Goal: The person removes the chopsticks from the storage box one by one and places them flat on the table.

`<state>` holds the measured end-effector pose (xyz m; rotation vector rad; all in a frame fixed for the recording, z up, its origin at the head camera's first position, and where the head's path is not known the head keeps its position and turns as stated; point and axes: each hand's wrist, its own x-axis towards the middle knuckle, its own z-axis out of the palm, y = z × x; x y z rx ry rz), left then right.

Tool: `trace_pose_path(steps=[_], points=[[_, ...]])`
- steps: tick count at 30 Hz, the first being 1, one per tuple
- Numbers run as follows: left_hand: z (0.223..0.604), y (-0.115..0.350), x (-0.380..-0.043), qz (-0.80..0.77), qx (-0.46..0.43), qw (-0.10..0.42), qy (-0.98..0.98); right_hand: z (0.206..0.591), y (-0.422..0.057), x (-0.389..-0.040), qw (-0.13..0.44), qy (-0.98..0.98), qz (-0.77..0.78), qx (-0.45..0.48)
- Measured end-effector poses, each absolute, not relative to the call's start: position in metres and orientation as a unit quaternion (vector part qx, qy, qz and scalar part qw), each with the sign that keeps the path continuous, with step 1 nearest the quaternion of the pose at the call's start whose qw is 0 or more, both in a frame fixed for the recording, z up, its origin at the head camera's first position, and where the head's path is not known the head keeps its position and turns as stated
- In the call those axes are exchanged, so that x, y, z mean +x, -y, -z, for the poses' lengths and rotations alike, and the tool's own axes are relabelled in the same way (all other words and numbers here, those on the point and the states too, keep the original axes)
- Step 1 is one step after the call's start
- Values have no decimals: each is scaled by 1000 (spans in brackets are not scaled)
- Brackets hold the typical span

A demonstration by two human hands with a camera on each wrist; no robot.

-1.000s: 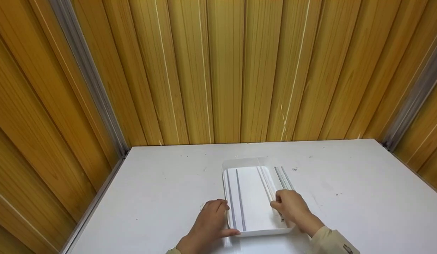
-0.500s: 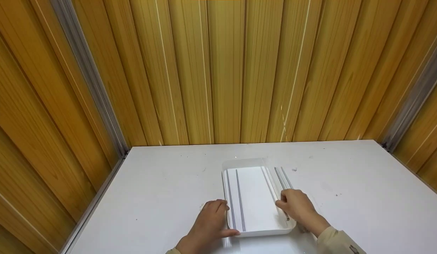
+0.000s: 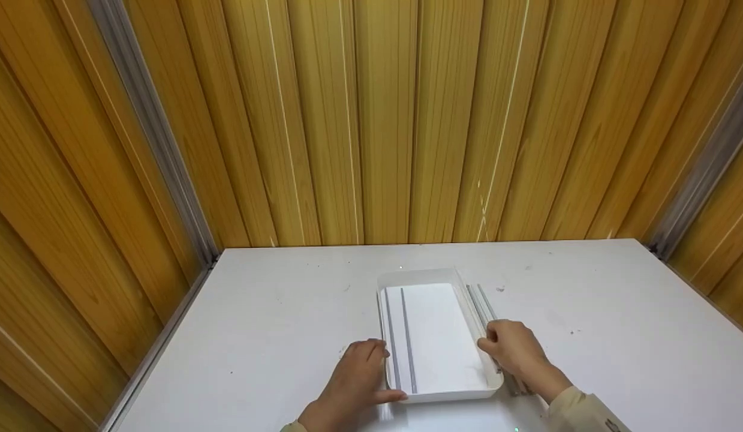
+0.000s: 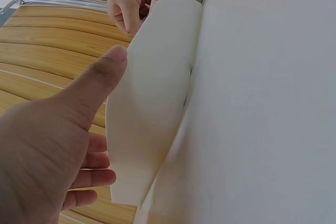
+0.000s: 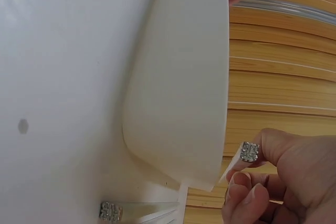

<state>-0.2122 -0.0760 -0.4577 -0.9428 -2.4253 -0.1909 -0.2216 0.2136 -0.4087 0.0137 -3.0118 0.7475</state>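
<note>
A white rectangular tray (image 3: 452,396) stands lengthwise on the table, with two grey strips (image 3: 408,342) along the left of its floor. My left hand (image 3: 356,375) holds its near left corner, fingers at the left side and thumb at the front wall. My right hand (image 3: 515,348), with bent fingers, pinches a slim pale stick (image 5: 239,160) at the tray's right rim. The stick has a silver, patterned square end; most of its length is hard to make out against the tray. More sticks (image 3: 482,303) with such ends lie outside the right wall, partly under my right hand.
The white table (image 3: 275,336) carries a few small marks. Wood-patterned panels (image 3: 383,120) rise behind it and on both sides, with grey metal posts (image 3: 155,120) at the corners.
My right hand has shifted right with the pale stick, from over the tray's floor to its right rim. My left hand and the tray have stayed put.
</note>
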Motion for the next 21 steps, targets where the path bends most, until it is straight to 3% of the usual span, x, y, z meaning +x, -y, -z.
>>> trace_pose_path(steps=[10,17,21], points=[[461,76,-214,55,-356,304,882,411,-228,-219,34,967,-253,21],[462,77,-213,69,-344,254,901,414,-235,-219,41,967,-251,12],[462,76,-213,66,-342,249,903,416,-241,-221,38,969,-244,3]])
